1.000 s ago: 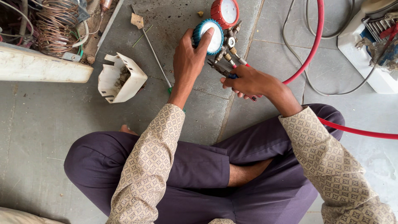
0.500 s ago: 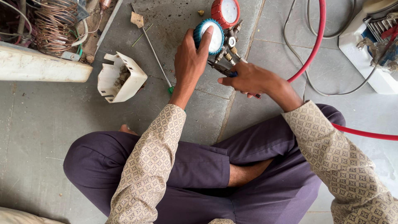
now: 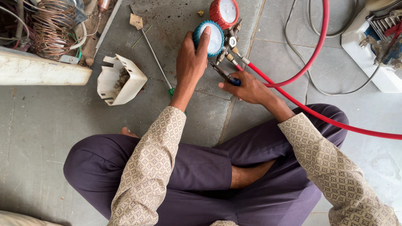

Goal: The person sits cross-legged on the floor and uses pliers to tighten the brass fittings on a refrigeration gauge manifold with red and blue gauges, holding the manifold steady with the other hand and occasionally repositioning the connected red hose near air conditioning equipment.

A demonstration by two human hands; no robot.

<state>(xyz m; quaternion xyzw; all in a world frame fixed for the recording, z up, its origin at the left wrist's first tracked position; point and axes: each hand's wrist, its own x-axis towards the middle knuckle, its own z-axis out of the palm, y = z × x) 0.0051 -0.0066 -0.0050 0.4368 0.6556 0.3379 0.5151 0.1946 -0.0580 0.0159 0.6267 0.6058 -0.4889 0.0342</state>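
Note:
I sit cross-legged on a grey stone floor. My left hand [image 3: 191, 62] presses down on the blue-rimmed gauge [image 3: 214, 42] of a manifold set, fingers over its face. A red-rimmed gauge [image 3: 224, 12] sits just beyond it. My right hand [image 3: 247, 87] grips a pair of pliers [image 3: 222, 74] whose jaws reach the brass fittings [image 3: 231, 51] below the gauges. A red hose [image 3: 301, 69] leaves those fittings and loops to the right.
A broken white plastic housing [image 3: 120, 80] lies left of my arm, next to a long thin screwdriver [image 3: 155, 62]. A copper tube coil [image 3: 52, 27] and a white casing [image 3: 42, 73] lie at the upper left. A white unit [image 3: 377, 46] and grey cables [image 3: 318, 83] lie at the right.
My left hand has slid slightly further over the blue gauge. My right hand has stayed at the fittings with the pliers.

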